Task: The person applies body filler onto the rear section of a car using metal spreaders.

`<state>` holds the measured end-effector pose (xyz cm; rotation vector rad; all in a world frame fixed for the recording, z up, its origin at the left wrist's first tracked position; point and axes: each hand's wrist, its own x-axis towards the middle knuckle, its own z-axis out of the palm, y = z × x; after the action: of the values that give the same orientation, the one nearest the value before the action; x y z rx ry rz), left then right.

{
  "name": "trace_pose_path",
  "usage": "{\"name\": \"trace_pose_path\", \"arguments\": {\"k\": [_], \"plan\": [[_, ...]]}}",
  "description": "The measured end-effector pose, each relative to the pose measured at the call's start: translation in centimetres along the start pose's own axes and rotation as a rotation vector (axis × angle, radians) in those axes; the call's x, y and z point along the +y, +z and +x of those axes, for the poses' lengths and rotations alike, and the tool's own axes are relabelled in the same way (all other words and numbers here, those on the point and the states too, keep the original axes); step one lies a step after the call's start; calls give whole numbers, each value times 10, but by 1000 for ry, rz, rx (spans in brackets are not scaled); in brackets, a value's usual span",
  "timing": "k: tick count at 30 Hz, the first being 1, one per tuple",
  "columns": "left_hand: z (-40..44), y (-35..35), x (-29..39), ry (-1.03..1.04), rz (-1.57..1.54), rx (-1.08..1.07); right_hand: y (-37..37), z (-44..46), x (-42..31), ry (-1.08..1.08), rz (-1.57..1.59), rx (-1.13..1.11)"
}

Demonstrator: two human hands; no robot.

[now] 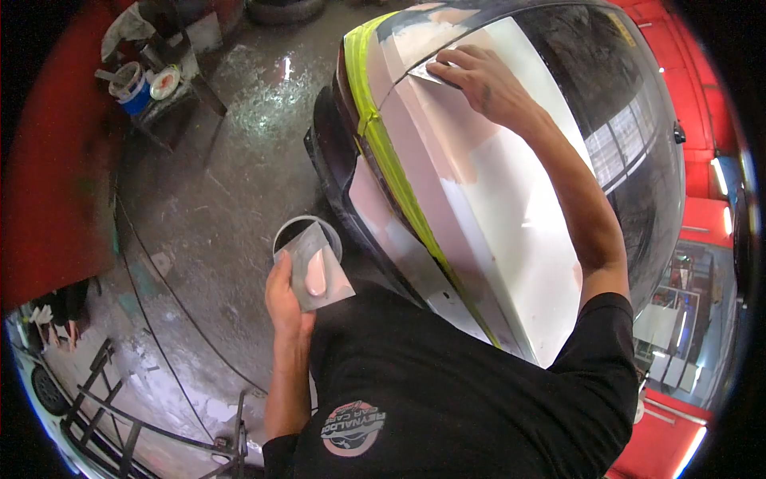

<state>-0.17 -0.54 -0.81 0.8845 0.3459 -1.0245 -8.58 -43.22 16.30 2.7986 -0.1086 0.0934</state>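
Pink filler (pixel 459 120) partly covered panel (pixel 471 211) beside yellow tape (pixel 361 76); white area (pixel 538 239) had none. R hand (pixel 485 84) gripped spreader (pixel 431 73); L hand (pixel 287 295) held board (pixel 299 266) w/ spare filler (pixel 317 275).

White panel (pixel 527 231) leaves right hand (pixel 483 82) room; bucket (pixel 335 234) obstructs below filler plate (pixel 300 262).

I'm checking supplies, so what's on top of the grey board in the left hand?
On the grey board lies a thick pink smear, with a thinner pink patch near one corner. The left hand covers part of one edge, so anything beneath is hidden.
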Motion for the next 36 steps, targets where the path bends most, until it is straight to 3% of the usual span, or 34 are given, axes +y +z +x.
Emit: {"name": "trace_pose_path", "arguments": {"k": [12,23,36], "plan": [[-11,9,-3,23,-12,31,-2,-8,-1,11,79,-23],[-6,15,-10,-7,11,15,-22,-69,-27,36,139,40],[3,54,0,14,-10,-27,-63,-139,-47,110,182,-71]]}}
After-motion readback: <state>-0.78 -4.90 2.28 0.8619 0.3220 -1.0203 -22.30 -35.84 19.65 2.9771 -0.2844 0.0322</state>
